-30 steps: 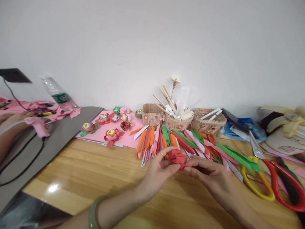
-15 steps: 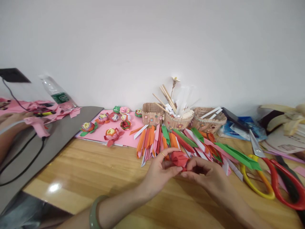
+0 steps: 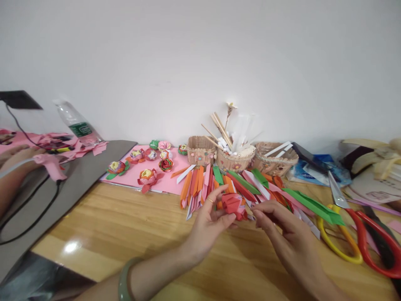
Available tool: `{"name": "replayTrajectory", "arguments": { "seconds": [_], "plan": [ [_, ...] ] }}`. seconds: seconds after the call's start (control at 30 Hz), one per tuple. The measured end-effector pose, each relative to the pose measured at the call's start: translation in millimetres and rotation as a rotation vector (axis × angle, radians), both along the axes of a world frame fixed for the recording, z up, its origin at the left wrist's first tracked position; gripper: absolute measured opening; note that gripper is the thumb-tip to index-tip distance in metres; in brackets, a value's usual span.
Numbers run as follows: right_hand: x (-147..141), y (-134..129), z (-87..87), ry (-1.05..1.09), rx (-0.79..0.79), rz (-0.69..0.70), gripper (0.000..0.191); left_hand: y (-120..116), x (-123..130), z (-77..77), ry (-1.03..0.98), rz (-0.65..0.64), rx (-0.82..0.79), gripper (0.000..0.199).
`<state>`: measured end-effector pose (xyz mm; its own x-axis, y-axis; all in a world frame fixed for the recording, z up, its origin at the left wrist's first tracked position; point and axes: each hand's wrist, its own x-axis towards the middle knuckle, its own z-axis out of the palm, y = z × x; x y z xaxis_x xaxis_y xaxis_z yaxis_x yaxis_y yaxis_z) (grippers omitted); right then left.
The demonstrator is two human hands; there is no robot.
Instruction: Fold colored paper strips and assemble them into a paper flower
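My left hand (image 3: 208,225), with a ring and a green bangle on its wrist, pinches a red folded paper flower (image 3: 234,205) between thumb and fingers. Pink shows among its petals. Just to the flower's right, apart from it, is my right hand (image 3: 283,228) with thumb and forefinger pressed together; what they hold, if anything, is too small to make out. Behind both hands lies a heap of folded paper strips (image 3: 197,184) in orange, pink, green, red and white.
Finished paper flowers (image 3: 147,177) lie on a pink sheet (image 3: 125,179) at left. Three baskets (image 3: 200,152) stand by the wall. Large scissors (image 3: 360,225) lie at right. At far left are a bottle (image 3: 79,125), a pink glue gun (image 3: 50,165) and another person's hand (image 3: 23,156).
My right hand has drawn back to the right, off the red flower. The left hand keeps the flower, now turned slightly with more pink showing.
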<state>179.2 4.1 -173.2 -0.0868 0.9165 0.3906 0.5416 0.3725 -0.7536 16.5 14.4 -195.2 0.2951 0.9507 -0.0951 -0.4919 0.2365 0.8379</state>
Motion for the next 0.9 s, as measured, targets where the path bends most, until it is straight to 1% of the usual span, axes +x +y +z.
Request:
{"name": "replayTrajectory", "arguments": {
  "seconds": [0.1,0.17,0.23,0.4,0.47,0.5,0.53,0.57,0.63,0.67,0.73,0.77,0.83,0.9],
  "plan": [
    [0.3,-2.6,-2.3,-0.057,0.112,0.052,0.007,-1.1,-0.1,-1.2,-0.068,-0.034,-0.007,0.052],
    [-0.8,-3.2,-3.6,-0.075,0.121,0.088,0.008,-1.6,0.1,-0.6,-0.084,-0.05,0.0,0.051],
    [-2.4,-2.6,-3.8,-0.066,0.08,0.108,0.012,-1.6,0.0,0.6,-0.07,-0.063,0.013,0.049],
    [-5.2,2.2,1.3,-0.004,-0.108,0.111,0.031,-1.7,-1.2,1.9,-0.011,-0.066,0.043,0.049],
    [-4.9,2.9,3.9,-0.007,-0.154,0.116,0.032,-2.0,-1.2,2.0,0.003,-0.058,0.039,0.048],
    [-4.3,2.5,4.6,-0.02,-0.149,0.119,0.031,-2.2,-1.0,2.1,0.007,-0.05,0.034,0.047],
    [-3.4,1.7,4.6,-0.041,-0.117,0.123,0.027,-2.4,-0.7,2.3,0.007,-0.04,0.029,0.046],
    [-2.4,0.4,3.8,-0.068,-0.053,0.124,0.022,-2.5,-0.4,2.5,0.002,-0.031,0.027,0.046],
    [0.1,-2.6,0.2,-0.134,0.155,0.113,0.012,-2.5,0.3,3.1,-0.016,-0.021,0.038,0.044],
    [1.2,-4.1,-2.3,-0.173,0.282,0.096,0.012,-2.4,0.5,3.4,-0.025,-0.017,0.045,0.044],
    [3.0,-6.5,-7.5,-0.26,0.479,0.035,0.022,-2.4,0.6,3.7,-0.035,-0.006,0.057,0.043],
    [3.5,-7.4,-9.7,-0.299,0.538,0.011,0.026,-2.4,0.5,3.8,-0.038,0.0,0.061,0.043],
    [3.8,-9.0,-12.5,-0.359,0.578,0.009,0.034,-2.6,0.3,3.5,-0.046,0.012,0.07,0.042],
    [3.7,-10.7,-13.4,-0.405,0.582,0.066,0.04,-2.8,0.2,3.0,-0.057,0.023,0.076,0.04]
  ]
}}
